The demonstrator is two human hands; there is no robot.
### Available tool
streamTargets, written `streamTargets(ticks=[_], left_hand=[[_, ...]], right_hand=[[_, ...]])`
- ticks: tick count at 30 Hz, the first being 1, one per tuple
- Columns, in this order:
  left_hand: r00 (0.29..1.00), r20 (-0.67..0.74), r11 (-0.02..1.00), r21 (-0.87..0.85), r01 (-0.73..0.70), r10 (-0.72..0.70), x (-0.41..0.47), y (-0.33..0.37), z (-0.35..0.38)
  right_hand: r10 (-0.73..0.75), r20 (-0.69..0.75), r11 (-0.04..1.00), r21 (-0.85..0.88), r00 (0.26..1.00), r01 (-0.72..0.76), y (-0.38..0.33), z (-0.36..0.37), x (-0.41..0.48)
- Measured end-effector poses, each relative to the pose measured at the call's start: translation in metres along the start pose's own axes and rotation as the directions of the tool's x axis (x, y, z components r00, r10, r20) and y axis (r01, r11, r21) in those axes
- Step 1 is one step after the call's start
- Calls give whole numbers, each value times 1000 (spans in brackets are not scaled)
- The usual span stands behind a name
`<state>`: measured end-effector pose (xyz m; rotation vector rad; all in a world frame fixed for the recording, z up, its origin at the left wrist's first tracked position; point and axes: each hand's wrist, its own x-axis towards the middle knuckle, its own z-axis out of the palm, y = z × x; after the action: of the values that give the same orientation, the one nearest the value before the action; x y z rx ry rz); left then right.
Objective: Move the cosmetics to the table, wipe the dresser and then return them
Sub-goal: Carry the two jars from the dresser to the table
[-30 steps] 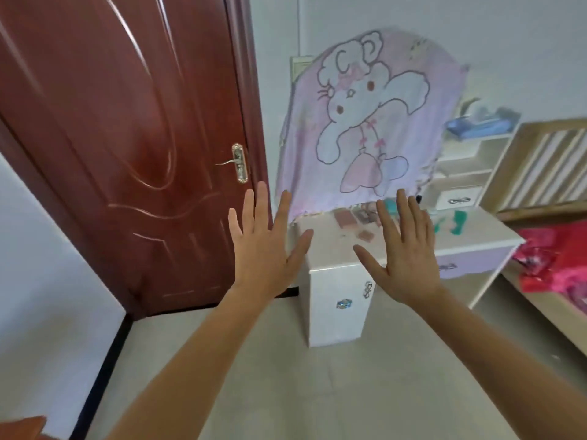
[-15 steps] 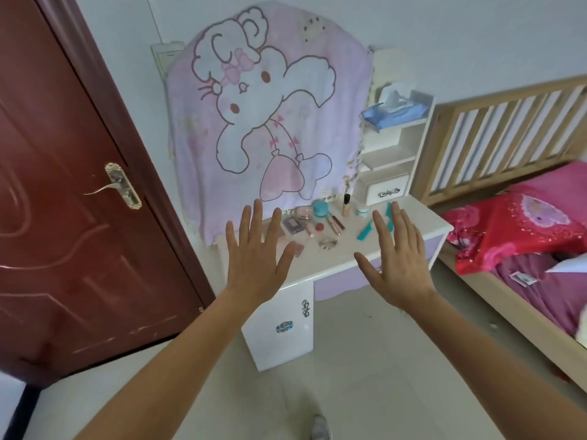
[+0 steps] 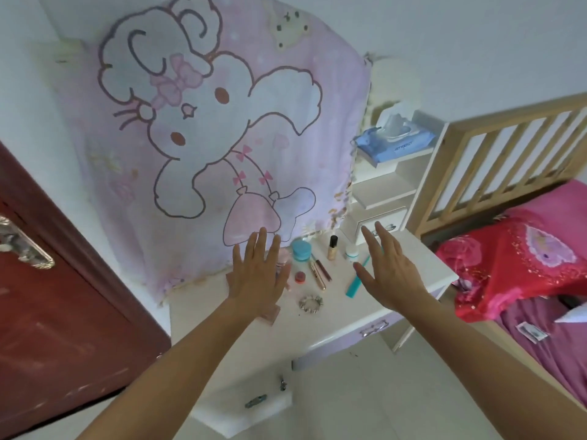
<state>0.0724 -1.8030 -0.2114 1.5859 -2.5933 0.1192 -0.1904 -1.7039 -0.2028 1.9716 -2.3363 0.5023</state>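
Closer than half a second ago, the dresser [image 3: 222,315] now fills the middle of the head view, and the door [image 3: 47,296] has slid off to the left edge. Both arms reach forward over the white top: the left hand [image 3: 259,277] is spread flat with fingers apart and holds nothing, and the right hand [image 3: 389,274] is likewise open and empty, palm turned slightly inward. Between and behind them lie the cosmetics, all on the dresser: a teal jar [image 3: 301,250] near the draped cartoon cloth [image 3: 203,128], a slim upright bottle [image 3: 332,247], a small red pot [image 3: 300,276], two thin tubes [image 3: 319,274] lying side by side, a teal comb [image 3: 356,282] partly under the right hand, and a beaded hair tie [image 3: 311,303] nearer the front. Some items sit hidden beneath the left palm. Judging from this, the upright bottle could tip if a hand brushes it, and the tubes could roll off if swept carelessly.
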Motion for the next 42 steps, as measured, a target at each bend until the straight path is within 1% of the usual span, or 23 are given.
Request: streamTargets(ticks=[2, 4, 7, 9, 12, 16, 19, 21, 24, 29, 32, 35, 37, 39, 42], left_hand=[[1000, 25, 1000, -13, -9, 9, 26, 1, 5], [999, 44, 1000, -25, -11, 12, 48, 1, 16], [998, 67, 996, -84, 25, -19, 78, -1, 42], [991, 128, 995, -91, 38, -26, 95, -3, 61], [976, 209, 996, -51, 67, -55, 119, -6, 90], [948, 292, 990, -18, 140, -128, 157, -7, 124], [922, 351, 984, -6, 176, -162, 181, -4, 152], [901, 392, 976, -37, 215, -184, 191, -1, 171], [897, 393, 961, -95, 261, -205, 203, 1, 200], [898, 381, 942, -156, 298, -221, 213, 3, 251], [918, 326, 933, -198, 302, -228, 213, 3, 272], [924, 299, 902, -285, 325, -238, 212, 1, 281], [926, 295, 876, -349, 334, -235, 210, -1, 280], [933, 289, 862, -392, 320, -215, 208, -4, 269], [963, 186, 862, -437, 257, -193, 198, -12, 239]], right_hand=[[-5, 40, 1000, -1, 999, 5, 5, 10, 32], [-24, 111, 1000, 8, 994, 23, 8, 24, 63], [-109, 214, 993, 62, 971, 98, 12, 50, 107], [-161, 259, 984, 114, 952, 135, 17, 71, 134], [-240, 344, 964, 194, 908, 181, 25, 105, 172], [-308, 472, 949, 218, 826, 229, 38, 152, 224], [-316, 544, 947, 223, 777, 229, 43, 185, 253], [-314, 578, 948, 229, 753, 220, 42, 206, 260], [-311, 607, 949, 232, 731, 212, 38, 238, 262], [-308, 583, 951, 202, 752, 233, 36, 291, 254], [-301, 515, 954, 173, 803, 246, 36, 313, 246], [-267, 475, 951, 272, 838, 149, 31, 321, 242], [-249, 481, 937, 339, 841, 84, 26, 318, 243], [-256, 465, 923, 378, 848, 71, 23, 308, 244], [-249, 387, 910, 408, 888, 77, 20, 281, 242]])
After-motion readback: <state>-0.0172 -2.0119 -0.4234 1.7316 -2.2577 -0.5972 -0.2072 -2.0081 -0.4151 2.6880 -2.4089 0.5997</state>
